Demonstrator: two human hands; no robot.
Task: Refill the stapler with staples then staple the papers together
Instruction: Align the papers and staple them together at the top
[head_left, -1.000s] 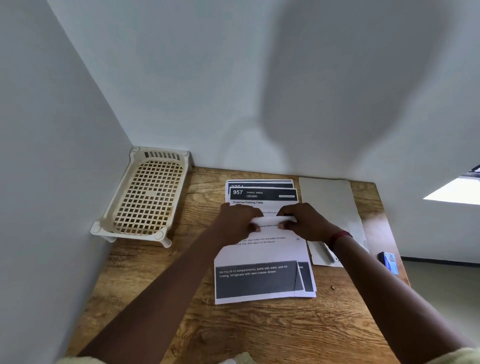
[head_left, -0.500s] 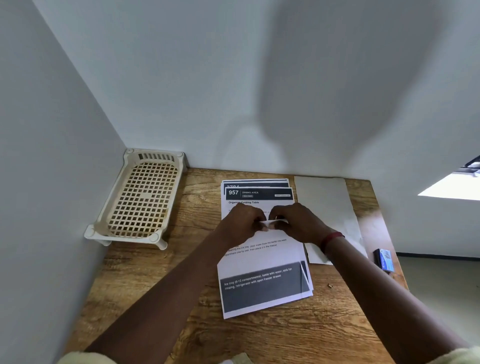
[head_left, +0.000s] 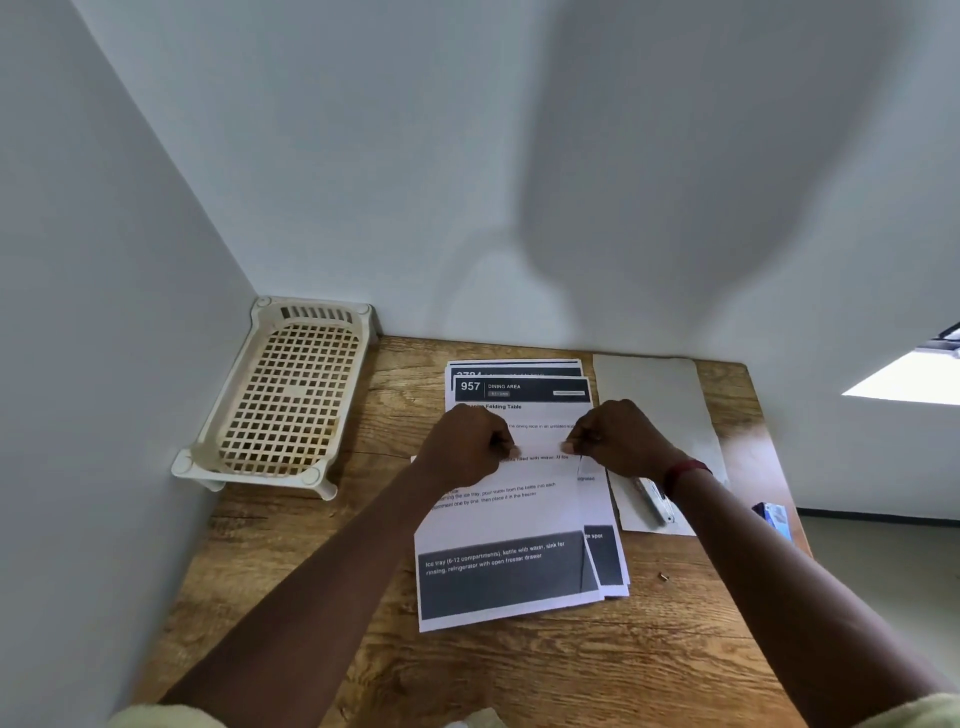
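While our left hand (head_left: 465, 449) and right hand (head_left: 621, 441) hang curled over the papers (head_left: 511, 522), pinching we cannot tell what, the stapler (head_left: 655, 503) lies just beside our right wrist, its long axis running diagonally toward us, nearer that 1 hand.

You have two hands out: left hand (head_left: 462, 449) and right hand (head_left: 623, 441). Beneath your fingers: printed sheets (head_left: 509, 519), at least three by their staggered edges. Right of your right fingers: one blank sheet (head_left: 649, 384), one stapler (head_left: 655, 503), one blue box (head_left: 775, 519), one red wristband (head_left: 685, 470). Nearer you than those fingers — one small brass bit (head_left: 663, 576). Left of your left fingers — one cream tray (head_left: 254, 477). All on one wooden table (head_left: 519, 675).
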